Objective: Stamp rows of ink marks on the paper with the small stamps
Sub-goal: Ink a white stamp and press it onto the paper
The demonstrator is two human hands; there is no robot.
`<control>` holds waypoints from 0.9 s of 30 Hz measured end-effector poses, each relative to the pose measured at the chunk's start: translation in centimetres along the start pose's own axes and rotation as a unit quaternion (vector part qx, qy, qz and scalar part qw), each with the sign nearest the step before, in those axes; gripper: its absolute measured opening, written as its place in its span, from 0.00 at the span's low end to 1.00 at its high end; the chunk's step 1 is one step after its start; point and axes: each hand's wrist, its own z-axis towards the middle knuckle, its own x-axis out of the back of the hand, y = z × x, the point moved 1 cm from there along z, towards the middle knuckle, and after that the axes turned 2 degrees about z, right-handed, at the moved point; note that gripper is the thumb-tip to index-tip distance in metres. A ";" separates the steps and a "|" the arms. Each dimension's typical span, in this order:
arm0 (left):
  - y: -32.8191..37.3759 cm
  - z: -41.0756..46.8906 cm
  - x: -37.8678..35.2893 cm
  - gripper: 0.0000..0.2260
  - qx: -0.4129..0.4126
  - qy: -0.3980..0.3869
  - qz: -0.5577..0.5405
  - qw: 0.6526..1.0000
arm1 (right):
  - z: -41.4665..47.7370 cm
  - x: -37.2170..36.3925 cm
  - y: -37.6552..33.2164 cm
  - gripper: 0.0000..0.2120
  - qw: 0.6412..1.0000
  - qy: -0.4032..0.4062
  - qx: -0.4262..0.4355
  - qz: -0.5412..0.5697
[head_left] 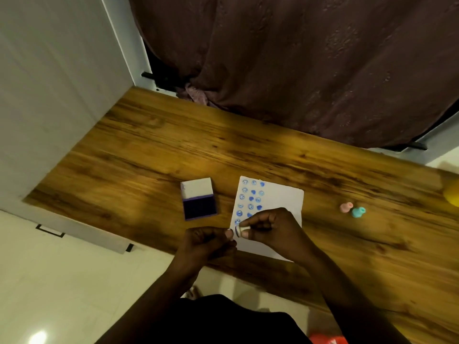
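A white paper [285, 197] lies on the wooden table, with columns of blue smiley and heart marks down its left side. My right hand [270, 227] pinches a small white stamp [239, 230] sideways over the paper's lower left corner, its inked face turned left. My left hand [211, 240] hovers just left of it, fingers curled, thumb tip close to the stamp's face. An open ink pad [200, 207] with dark blue ink and a white lid sits left of the paper. A pink stamp [346, 207] and a teal stamp [358, 212] lie to the right.
The wooden table [149, 150] runs diagonally, its near edge below my hands. A dark curtain [298, 58] hangs behind it and a white wall panel [49, 95] stands at left. A yellow object [453, 192] sits at the right edge, and something red [327, 340] lies on the floor.
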 end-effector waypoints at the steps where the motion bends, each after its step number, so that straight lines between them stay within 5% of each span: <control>1: 0.0 0.0 0.6 0.13 -0.002 0.005 -0.001 1.000 | 0.4 -0.3 -0.4 0.08 1.000 0.004 0.006 -0.010; 14: 0.1 1.2 8.8 0.07 -0.003 0.123 -0.020 0.992 | 7.6 -7.0 -2.8 0.14 0.966 0.028 0.105 -0.234; 19: 0.2 1.2 10.0 0.06 -0.001 0.129 -0.031 0.991 | 10.6 -9.5 -3.4 0.06 0.934 0.034 0.134 -0.329; 27: 0.3 1.6 10.8 0.05 0.008 0.142 -0.016 0.990 | 11.7 -11.4 -2.0 0.14 0.923 0.027 0.098 -0.371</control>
